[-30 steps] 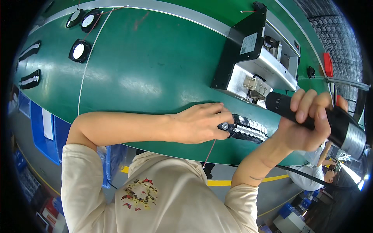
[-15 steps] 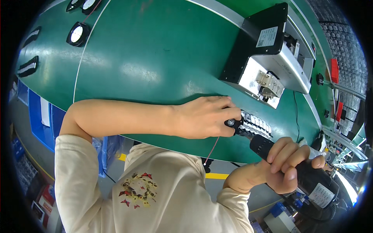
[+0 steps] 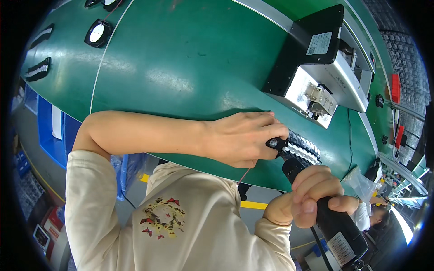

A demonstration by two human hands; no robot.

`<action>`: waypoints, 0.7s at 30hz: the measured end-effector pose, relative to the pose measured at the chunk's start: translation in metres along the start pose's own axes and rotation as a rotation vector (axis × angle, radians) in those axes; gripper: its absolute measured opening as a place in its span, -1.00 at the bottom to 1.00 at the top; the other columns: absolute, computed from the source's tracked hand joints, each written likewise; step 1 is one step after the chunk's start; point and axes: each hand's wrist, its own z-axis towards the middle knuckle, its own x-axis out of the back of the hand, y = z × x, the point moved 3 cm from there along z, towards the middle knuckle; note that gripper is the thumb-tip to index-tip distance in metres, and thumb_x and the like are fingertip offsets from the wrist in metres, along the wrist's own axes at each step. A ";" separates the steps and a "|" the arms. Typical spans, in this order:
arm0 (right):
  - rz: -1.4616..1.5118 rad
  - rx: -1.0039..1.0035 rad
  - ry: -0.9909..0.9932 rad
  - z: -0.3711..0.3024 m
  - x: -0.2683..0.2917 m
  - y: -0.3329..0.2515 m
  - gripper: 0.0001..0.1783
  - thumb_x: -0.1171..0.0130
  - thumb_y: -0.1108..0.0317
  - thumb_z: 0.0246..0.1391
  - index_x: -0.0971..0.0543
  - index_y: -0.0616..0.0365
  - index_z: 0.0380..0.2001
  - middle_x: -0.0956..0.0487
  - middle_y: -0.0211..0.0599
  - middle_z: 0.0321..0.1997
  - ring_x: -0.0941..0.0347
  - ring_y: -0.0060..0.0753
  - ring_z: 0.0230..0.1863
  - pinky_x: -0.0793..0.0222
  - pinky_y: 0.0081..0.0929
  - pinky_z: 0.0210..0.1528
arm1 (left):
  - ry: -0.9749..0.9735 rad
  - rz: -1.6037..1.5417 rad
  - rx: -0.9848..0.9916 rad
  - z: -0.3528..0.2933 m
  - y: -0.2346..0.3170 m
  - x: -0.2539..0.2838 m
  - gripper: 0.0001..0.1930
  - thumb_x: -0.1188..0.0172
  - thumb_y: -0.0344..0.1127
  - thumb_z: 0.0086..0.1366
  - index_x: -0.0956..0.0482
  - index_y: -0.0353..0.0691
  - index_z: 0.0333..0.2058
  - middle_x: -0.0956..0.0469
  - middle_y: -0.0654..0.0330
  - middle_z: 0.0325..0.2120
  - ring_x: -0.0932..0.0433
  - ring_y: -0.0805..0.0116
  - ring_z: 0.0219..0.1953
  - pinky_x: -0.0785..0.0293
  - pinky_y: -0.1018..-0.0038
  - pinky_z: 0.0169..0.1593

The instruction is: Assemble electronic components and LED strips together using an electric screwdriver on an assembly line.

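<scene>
Green workbench [image 3: 172, 67] is the big surface. Black-and-silver bench machine [image 3: 312, 67] stands on it; using that as the reference for all places. Pale label on its black side plate, small metal block [image 3: 321, 100] on its near face.

Blue bin [image 3: 52, 135]: far left of the machine, below bench level. Co-worker [image 3: 371, 217] in the background, right of and below the machine.

Corded black power driver [image 3: 341, 226]: on the near side of the machine, well apart from it, nose angled up-left. Right hand [image 3: 316, 194] has it. Fingers closed round the barrel, thumb lapped over; firm grip, no gap I can see.

Left hand [image 3: 246, 137]: left of and nearer than the machine, palm down. Fingers bent and closed on the end of the black-and-silver segmented strip [image 3: 304, 147]. Index and thumb sit either side of its black end piece; other fingertips hidden, can't tell what they touch.

Strip lies on the bench just on the near side of the machine, apart from it. Driver nose is right at the strip near the left fingers; contact can't be made out.

Black unit with round white face [image 3: 97, 33]: far left of the machine. Smallest: thin red wire [image 3: 244, 175], left of and nearer than the machine, below left hand.
</scene>
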 end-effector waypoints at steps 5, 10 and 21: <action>0.079 -0.060 -0.023 0.010 0.001 0.010 -0.56 -0.10 0.59 0.00 -0.25 0.10 -0.05 -0.35 -0.39 -0.60 -0.30 -0.54 -0.74 -0.34 -0.48 -0.64 | 0.017 -0.046 0.048 -0.001 -0.007 0.006 -0.61 -0.39 -0.37 -0.19 -0.68 -0.12 -0.25 -0.33 0.05 0.04 -0.46 0.02 0.00 -0.43 0.17 0.20; 0.236 0.022 -0.012 0.017 0.026 -0.009 -0.38 -0.23 0.54 -0.03 -0.27 0.00 0.12 -0.49 -0.45 -0.52 -0.35 -0.55 -0.73 -0.44 -0.43 -0.63 | 0.032 -0.080 0.028 0.007 0.002 0.009 -0.62 -0.34 -0.43 -0.15 -0.67 -0.12 -0.24 -0.39 0.08 0.03 -0.39 0.06 0.09 -0.35 0.16 0.10; 0.279 0.177 0.253 0.016 0.051 -0.026 -0.46 -0.19 0.44 -0.03 -0.35 0.13 0.08 -0.30 -0.51 -0.63 -0.25 -0.63 -0.74 -0.22 -0.62 -0.58 | 0.186 0.465 0.271 -0.020 -0.072 0.156 -0.52 -0.31 -0.39 -0.04 -0.50 -0.14 -0.05 -0.50 0.15 0.02 -0.41 0.08 0.11 -0.26 0.17 0.16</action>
